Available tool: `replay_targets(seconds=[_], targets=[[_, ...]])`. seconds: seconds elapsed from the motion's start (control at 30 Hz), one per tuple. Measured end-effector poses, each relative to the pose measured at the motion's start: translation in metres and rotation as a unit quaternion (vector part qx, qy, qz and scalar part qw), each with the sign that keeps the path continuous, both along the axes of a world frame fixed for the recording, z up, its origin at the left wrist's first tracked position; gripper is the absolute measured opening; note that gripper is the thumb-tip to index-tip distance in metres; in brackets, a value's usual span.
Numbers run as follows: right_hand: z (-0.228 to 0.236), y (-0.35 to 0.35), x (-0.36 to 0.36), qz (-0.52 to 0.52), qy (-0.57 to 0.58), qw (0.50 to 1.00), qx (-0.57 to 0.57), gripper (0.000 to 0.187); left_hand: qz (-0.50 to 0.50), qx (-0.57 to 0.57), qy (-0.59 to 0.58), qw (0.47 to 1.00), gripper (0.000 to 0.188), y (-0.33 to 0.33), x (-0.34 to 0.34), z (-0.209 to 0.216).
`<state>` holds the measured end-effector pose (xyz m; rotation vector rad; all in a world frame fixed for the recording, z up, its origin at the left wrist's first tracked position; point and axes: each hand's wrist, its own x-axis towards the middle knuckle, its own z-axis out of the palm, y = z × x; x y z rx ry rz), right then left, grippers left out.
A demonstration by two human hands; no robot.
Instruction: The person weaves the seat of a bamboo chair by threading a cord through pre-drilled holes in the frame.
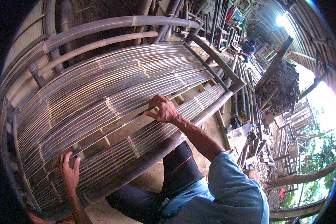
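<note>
A long bench-like bamboo frame [212,108] fills the middle, its seat covered with many thin dark slats [112,82] laid side by side. A gap in the slats shows the crossbars beneath. My right hand [162,109] grips one loose slat [115,128] lying across that gap, fingers curled over it. Near the frame's lower left end, my left hand [69,171] presses on the same slat, fingers spread and thumb out. My knee in dark trousers [181,164] rests against the front rail.
Curved bamboo backrest rails [100,31] rise behind the seat. Bundles of bamboo poles [244,93] and a stack of cut tubes [283,87] stand to the right. A clear plastic bottle [242,130] lies on the ground. Another person [248,46] sits far back.
</note>
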<state>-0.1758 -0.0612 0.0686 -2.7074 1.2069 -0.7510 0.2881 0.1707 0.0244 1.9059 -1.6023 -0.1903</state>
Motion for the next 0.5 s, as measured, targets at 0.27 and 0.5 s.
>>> replay_targets(seconds=[0.27,0.5], targets=[[-0.001,-0.015,-0.007,0.032,0.081,0.995,0.048,0.066,0.059,0.022,0.064,0.996,0.046,-0.011,0.019,-0.028],[0.012,0.019,-0.009,0.024,0.054,0.997,0.050,0.059,0.054,0.005,0.078,0.995,0.040,0.002,0.025,-0.021]])
